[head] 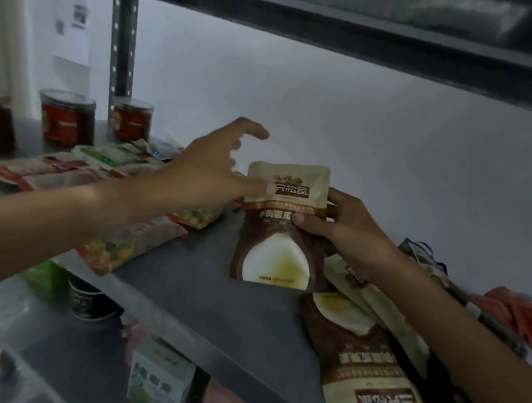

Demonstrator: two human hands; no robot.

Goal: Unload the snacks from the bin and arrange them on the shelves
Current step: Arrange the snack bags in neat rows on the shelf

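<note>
A beige and brown snack pouch (278, 236) stands upright on the grey shelf (199, 287). My right hand (345, 228) grips its right edge, thumb across the front. My left hand (208, 166) reaches in from the left with fingers spread, one fingertip touching the pouch's upper left corner. More pouches of the same kind (373, 377) lie flat and overlapping on the shelf at the right, under my right forearm. The bin is out of view.
Flat snack packets (121, 162) lie in rows on the shelf's left part, with colourful candy bags (123, 243) near its front edge. Three red-labelled jars (67, 117) stand at the back left. Dark packets and a red bag (523, 316) sit at the right. A lower shelf holds boxes (160, 380).
</note>
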